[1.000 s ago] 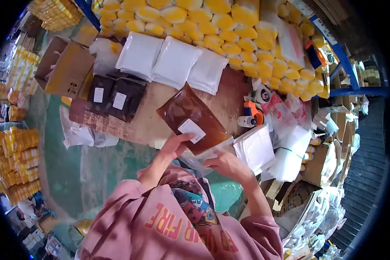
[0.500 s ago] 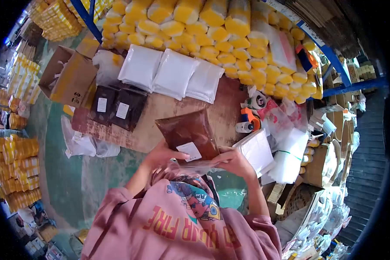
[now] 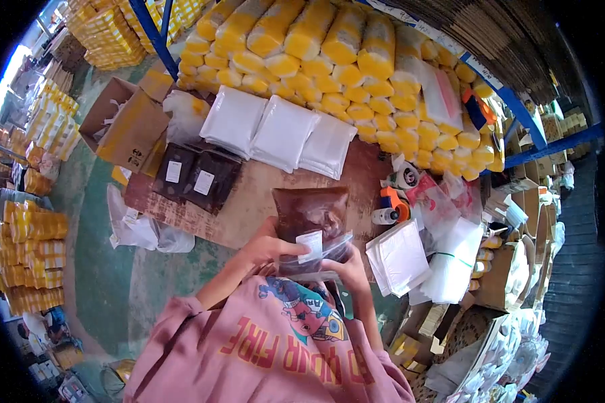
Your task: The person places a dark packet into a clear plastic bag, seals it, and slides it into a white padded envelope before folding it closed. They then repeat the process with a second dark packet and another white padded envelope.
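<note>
Between my two hands is a clear plastic bag with a brown item [image 3: 310, 211] inside and a white label [image 3: 310, 246] on its front. My left hand [image 3: 275, 247] grips its left edge, thumb by the label. On the lower right side, my right hand [image 3: 349, 266] pinches the clear plastic near the bag's open-looking end. Two dark labelled packets [image 3: 208, 181] lie on the wooden table [image 3: 262, 201] to the left. Behind them are three stacks of white bags [image 3: 284, 134].
Right of my hands lie white sheets [image 3: 398, 258], a roll of clear plastic [image 3: 450, 258], a bottle [image 3: 385, 215] and an orange tape dispenser [image 3: 400, 201]. An open carton [image 3: 131, 127] stands at the left. Yellow-white packs [image 3: 316, 47] are piled behind the table.
The brown bag has turned more upright and its lower part is now folded or bunched. My right hand has moved inward and down. The whole view has shifted slightly.
</note>
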Demonstrator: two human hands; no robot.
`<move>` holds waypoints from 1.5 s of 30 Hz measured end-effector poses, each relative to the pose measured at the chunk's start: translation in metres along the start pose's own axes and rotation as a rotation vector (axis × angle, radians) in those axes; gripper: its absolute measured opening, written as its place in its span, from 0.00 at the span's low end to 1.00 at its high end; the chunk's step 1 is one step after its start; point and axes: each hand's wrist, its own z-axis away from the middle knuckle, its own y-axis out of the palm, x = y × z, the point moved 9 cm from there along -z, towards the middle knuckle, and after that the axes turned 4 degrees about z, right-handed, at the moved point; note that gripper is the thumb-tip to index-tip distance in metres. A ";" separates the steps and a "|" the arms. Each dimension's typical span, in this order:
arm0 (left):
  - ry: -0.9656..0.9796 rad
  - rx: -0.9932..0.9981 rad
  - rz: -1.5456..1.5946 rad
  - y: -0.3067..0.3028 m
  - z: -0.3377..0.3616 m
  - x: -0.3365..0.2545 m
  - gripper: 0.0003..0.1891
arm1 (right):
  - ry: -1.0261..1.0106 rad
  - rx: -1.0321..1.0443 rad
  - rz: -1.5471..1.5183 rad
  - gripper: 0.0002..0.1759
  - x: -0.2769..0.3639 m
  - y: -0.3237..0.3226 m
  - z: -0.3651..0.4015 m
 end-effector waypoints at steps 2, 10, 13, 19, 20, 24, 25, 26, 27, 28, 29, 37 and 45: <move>0.000 0.050 -0.194 0.005 0.006 -0.006 0.33 | 0.076 0.001 -0.027 0.17 -0.020 0.001 0.000; 0.261 0.164 -0.829 0.057 0.038 -0.043 0.41 | -0.098 -0.062 -0.515 0.37 -0.025 -0.003 0.007; 0.120 0.096 -0.742 0.032 0.038 -0.024 0.39 | -0.131 -0.011 -0.593 0.34 -0.044 -0.020 0.010; 0.185 -0.050 -0.483 0.017 0.036 0.005 0.32 | -0.013 -0.277 -0.406 0.26 -0.028 -0.032 0.020; 0.198 -0.038 -0.421 0.017 0.036 0.004 0.31 | -0.006 -0.290 -0.366 0.26 -0.027 -0.034 0.023; 0.267 0.070 -0.347 0.021 0.037 0.007 0.32 | 0.037 -0.381 -0.177 0.27 -0.004 -0.036 0.040; 0.352 0.122 -0.433 0.026 0.036 -0.002 0.32 | -0.007 -0.368 -0.168 0.27 -0.006 -0.040 0.043; 0.439 0.176 -0.518 0.033 0.037 -0.008 0.33 | -0.144 -0.307 -0.195 0.29 0.009 -0.035 0.042; 0.379 0.207 -0.409 0.041 0.041 -0.014 0.32 | -0.149 -0.273 0.111 0.33 0.018 -0.036 0.042; 0.370 0.205 -0.405 0.044 0.044 -0.017 0.32 | -0.194 -0.209 0.181 0.36 0.022 -0.035 0.045; 0.359 0.208 -0.399 0.046 0.045 -0.018 0.32 | -0.243 -0.148 0.246 0.39 0.027 -0.035 0.048; 0.318 0.242 -0.358 0.058 0.058 -0.019 0.35 | -0.398 -0.122 0.005 0.35 0.087 -0.002 0.072; 0.492 0.196 -0.418 0.068 0.070 -0.039 0.36 | -0.527 -0.174 0.208 0.32 0.094 0.008 0.081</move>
